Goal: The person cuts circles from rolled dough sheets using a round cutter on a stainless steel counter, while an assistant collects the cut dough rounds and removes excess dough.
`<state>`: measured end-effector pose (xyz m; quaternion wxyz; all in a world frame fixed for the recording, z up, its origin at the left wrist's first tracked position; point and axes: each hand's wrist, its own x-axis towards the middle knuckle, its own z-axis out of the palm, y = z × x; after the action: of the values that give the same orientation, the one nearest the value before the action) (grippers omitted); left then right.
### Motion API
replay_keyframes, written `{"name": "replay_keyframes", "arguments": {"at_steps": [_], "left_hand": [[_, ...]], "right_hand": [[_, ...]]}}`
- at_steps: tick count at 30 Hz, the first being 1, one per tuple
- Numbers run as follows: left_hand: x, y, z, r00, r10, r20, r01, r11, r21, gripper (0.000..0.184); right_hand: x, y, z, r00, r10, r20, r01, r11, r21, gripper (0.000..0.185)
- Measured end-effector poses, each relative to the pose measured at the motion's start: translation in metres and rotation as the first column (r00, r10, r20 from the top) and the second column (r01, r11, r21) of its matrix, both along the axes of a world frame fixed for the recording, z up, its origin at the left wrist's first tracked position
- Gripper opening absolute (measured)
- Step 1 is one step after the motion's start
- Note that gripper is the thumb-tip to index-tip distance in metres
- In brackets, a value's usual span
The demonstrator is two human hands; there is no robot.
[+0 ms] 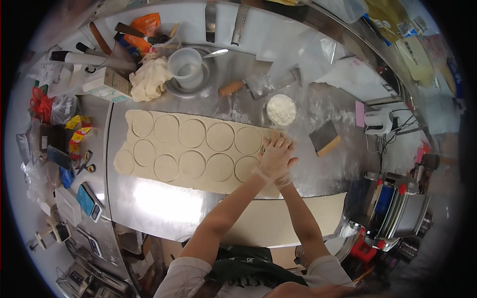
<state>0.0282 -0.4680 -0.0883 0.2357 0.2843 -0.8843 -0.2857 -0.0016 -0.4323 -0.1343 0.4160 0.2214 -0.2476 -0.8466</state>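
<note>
A long sheet of dough (174,121) lies on the steel table, marked with two rows of cut circles. At its right end my left hand (275,155) lies over my right hand (287,175), both pressing down. Thin see-through gloves seem to cover them. The left fingers are stretched out and apart; the right fingers are mostly hidden beneath. A small dark edge shows by the fingertips, but whatever is under the palms is hidden. Just beyond the hands stands a tub of white flour (281,110).
A second dough sheet (283,221) lies along the near edge. A wood-handled scraper (325,139) rests to the right, near a roller machine (397,208). At the back are a plastic measuring jug (186,67) and a rolling-pin-like wooden piece (232,89). Scissors (86,163) lie left.
</note>
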Motion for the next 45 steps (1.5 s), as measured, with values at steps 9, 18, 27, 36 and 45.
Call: {"name": "replay_keyframes", "arguments": {"at_steps": [9, 18, 27, 36, 45], "left_hand": [[-0.006, -0.005, -0.008, 1.000, -0.026, 0.005, 0.026, 0.996, 0.088, 0.046], [0.042, -0.001, -0.005, 0.897, 0.405, 0.179, -0.442, 0.787, 0.431, 0.041], [0.027, -0.049, -0.073, 0.992, -0.047, 0.119, 0.024, 0.982, 0.187, 0.032], [0.050, -0.010, -0.059, 0.923, 0.355, -0.148, -0.284, 0.888, 0.361, 0.037], [0.114, 0.042, -0.032, 0.792, 0.609, -0.033, -0.371, 0.524, 0.767, 0.040]], "right_hand": [[-0.032, 0.015, -0.010, -0.406, 0.639, 0.653, 0.750, 0.641, -0.161, 0.066], [-0.080, 0.036, 0.024, -0.440, 0.863, 0.248, 0.886, 0.462, -0.034, 0.048], [-0.047, 0.058, -0.016, -0.171, 0.962, 0.213, 0.981, 0.187, -0.058, 0.046], [-0.078, 0.052, 0.013, -0.428, 0.899, 0.092, 0.904, 0.427, 0.025, 0.034], [-0.032, 0.136, 0.024, -0.301, 0.946, 0.117, 0.953, 0.302, 0.008, 0.033]]}}
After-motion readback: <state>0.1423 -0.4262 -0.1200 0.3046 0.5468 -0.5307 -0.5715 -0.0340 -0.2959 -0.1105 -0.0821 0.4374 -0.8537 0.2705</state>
